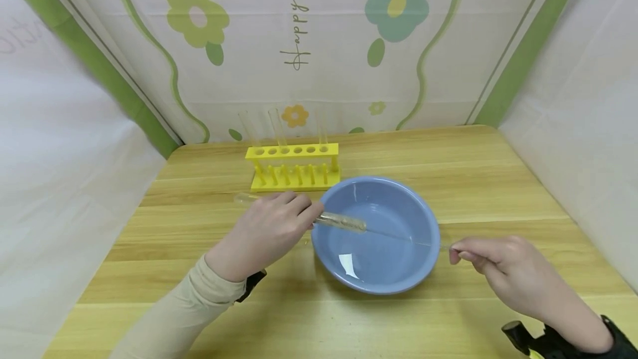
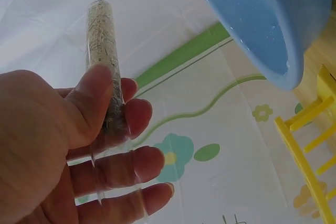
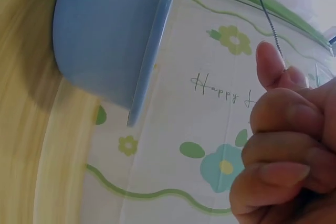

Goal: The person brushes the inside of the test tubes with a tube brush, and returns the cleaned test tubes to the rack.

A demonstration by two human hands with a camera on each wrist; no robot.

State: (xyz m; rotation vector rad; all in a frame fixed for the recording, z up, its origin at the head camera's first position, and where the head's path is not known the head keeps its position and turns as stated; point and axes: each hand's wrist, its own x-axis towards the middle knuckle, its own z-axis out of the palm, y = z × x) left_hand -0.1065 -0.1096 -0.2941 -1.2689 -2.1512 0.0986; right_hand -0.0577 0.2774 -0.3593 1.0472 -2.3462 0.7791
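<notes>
My left hand [image 1: 271, 231] grips a clear glass test tube [image 1: 245, 199] tilted over the left part of a blue basin [image 1: 432, 204]. In the left wrist view, pale bristles of a test tube brush [image 2: 101, 35] fill the tube's mouth end, pressed against the glass. The brush's thin twisted wire handle [image 3: 269, 19] runs out of the mouth and across the basin. Just beyond the basin's right rim, my right hand [image 1: 513, 276] pinches the wire's end between thumb and forefinger, the other fingers curled in. Water with a bright reflection lies in the basin.
Behind the basin's left side stands a yellow test tube rack [image 1: 294, 152] with three clear test tubes [image 1: 277, 126] in it. Everything rests on a wooden table [image 1: 498, 181]. White printed cloth [image 1: 329, 82] closes off the back and both sides.
</notes>
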